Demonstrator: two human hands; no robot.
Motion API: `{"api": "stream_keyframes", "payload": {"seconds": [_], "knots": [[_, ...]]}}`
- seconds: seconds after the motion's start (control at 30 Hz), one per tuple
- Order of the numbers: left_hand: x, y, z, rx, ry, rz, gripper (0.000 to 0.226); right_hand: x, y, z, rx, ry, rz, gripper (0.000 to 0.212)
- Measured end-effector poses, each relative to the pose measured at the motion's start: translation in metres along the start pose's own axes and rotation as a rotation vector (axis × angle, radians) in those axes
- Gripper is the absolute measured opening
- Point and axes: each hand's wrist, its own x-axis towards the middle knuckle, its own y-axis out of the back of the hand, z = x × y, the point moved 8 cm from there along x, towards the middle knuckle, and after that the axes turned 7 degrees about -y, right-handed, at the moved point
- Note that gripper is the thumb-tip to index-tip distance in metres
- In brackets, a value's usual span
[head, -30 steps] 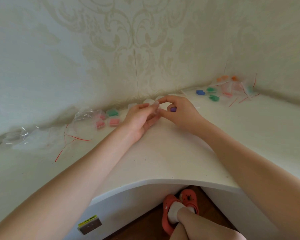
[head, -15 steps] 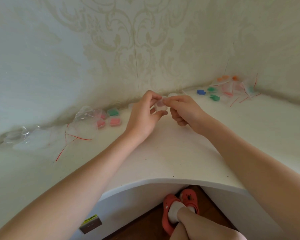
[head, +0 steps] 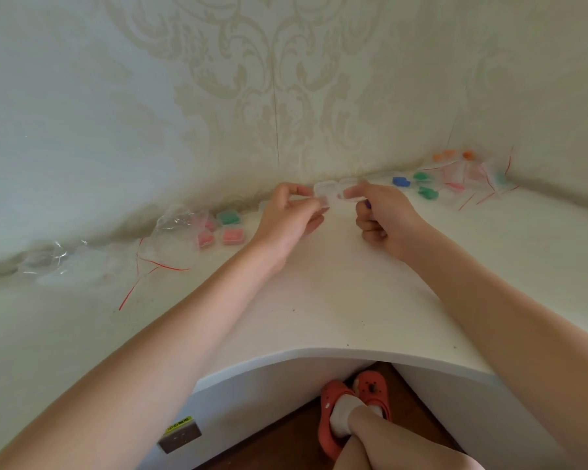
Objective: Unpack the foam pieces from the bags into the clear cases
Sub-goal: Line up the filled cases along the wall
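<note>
A small clear case (head: 333, 191) is held open above the white desk (head: 336, 300) near the wall corner. My left hand (head: 287, 217) pinches its left half and my right hand (head: 384, 215) pinches its right half. A bit of purple foam (head: 368, 205) shows inside my right hand's curled fingers. To the left lie closed cases with pink foam (head: 232, 236) and green foam (head: 229, 217). Loose blue foam (head: 401, 181) and green foam pieces (head: 427, 193) lie to the right.
Empty clear bags with red zip strips (head: 163, 256) are spread along the wall at left. More bags and orange foam pieces (head: 450, 154) sit at the far right corner. The desk's front edge curves inward above my feet in red shoes (head: 353, 408).
My hands lifted the clear case off the desk and pulled apart, so the case now lies open between them. The purple foam stays in my right hand.
</note>
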Motion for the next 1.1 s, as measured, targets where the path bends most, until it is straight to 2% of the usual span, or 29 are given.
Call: {"api": "stream_keyframes", "payload": {"seconds": [0.1,0.2,0.3,0.43,0.5,0.6,0.73,0.93,1.0,1.1], "knots": [[-0.011,-0.012,-0.007,-0.036,0.068,-0.117,0.022,-0.001,0.002,-0.008,-0.126,0.121,0.035,0.033],[-0.016,-0.018,-0.008,-0.018,0.088,-0.195,0.032,0.001,-0.002,-0.003,-0.172,0.108,0.01,0.035],[-0.017,-0.022,-0.01,-0.028,0.17,-0.258,0.028,0.005,0.001,-0.002,-0.211,0.077,0.056,0.034],[-0.014,-0.014,-0.013,-0.174,0.286,-0.154,0.016,0.006,0.001,-0.005,-0.1,0.059,0.069,0.036],[-0.012,-0.011,-0.014,-0.249,0.316,-0.101,0.012,0.004,0.002,-0.01,-0.168,0.147,0.119,0.032],[-0.012,-0.01,-0.016,-0.282,0.346,-0.06,0.007,-0.007,-0.001,-0.024,-0.356,0.403,0.218,0.023],[-0.012,-0.011,-0.016,-0.274,0.346,-0.072,0.008,-0.019,-0.004,-0.036,-0.288,0.568,0.231,0.014],[-0.016,-0.018,-0.013,-0.174,0.32,-0.189,0.021,-0.013,-0.023,-0.025,-0.43,0.506,0.057,0.021],[-0.017,-0.02,-0.012,-0.133,0.304,-0.21,0.025,-0.015,-0.026,-0.023,-0.407,0.495,0.007,0.015],[-0.018,-0.021,-0.011,-0.084,0.287,-0.242,0.023,-0.02,-0.028,-0.027,-0.488,0.554,0.023,0.016]]}}
